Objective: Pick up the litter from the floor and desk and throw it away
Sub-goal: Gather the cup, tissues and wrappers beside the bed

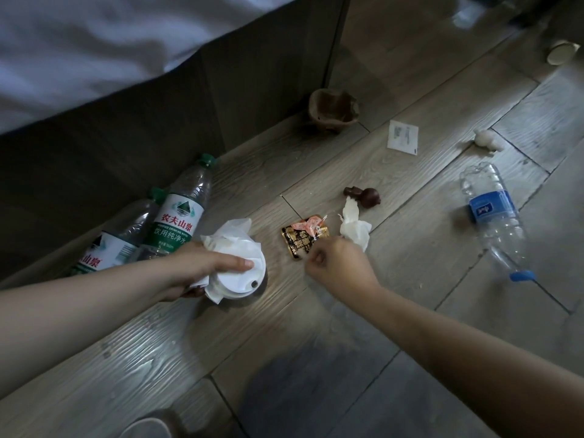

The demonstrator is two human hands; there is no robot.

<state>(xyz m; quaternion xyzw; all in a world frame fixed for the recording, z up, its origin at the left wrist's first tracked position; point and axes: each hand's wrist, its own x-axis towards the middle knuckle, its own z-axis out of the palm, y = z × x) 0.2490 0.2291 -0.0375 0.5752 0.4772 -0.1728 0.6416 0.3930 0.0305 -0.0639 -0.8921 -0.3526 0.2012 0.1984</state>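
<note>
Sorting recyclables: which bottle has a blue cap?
The blue-labelled bottle, lying alone on the right; the green-labelled bottles beside the bed frame have green caps.

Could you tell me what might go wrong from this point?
The left hand holds a lidded cup with a tissue pinned only under the thumb; the tissue could slip off.
The right hand meets just a corner of the snack wrapper, so it might slip free.
The lid's hole could leak if the cup tips.

Onlooker notes: both forearms bare to frame edge; left hand (207,267), right hand (339,263) bare; thumbnail short, plain.
</note>
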